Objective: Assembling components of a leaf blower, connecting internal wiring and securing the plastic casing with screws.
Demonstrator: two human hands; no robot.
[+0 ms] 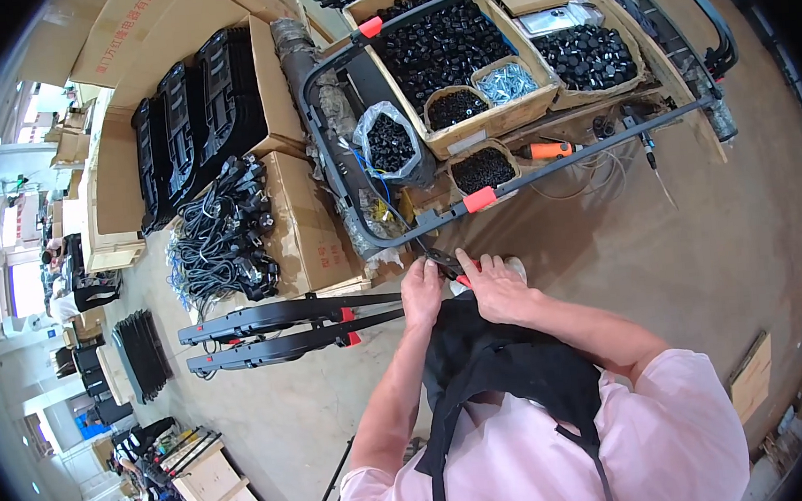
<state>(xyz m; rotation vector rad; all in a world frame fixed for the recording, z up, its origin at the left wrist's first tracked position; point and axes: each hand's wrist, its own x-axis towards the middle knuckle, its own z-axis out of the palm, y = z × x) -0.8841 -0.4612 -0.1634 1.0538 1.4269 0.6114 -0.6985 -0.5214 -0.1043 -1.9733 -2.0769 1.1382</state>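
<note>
My right hand is closed around red-handled pliers, low in front of my black apron. My left hand pinches close beside the dark jaws of the pliers; what its fingertips hold is too small to make out. Just beyond both hands is the near corner of a black tubular frame with red pieces on its bars. A thin dark strand hangs from that corner toward my fingers.
Under the frame are a wooden bin of black caps, a bag of small black parts and an orange-handled tool. Bundled cables lie by a carton at left. Two long black assemblies jut out near my left forearm.
</note>
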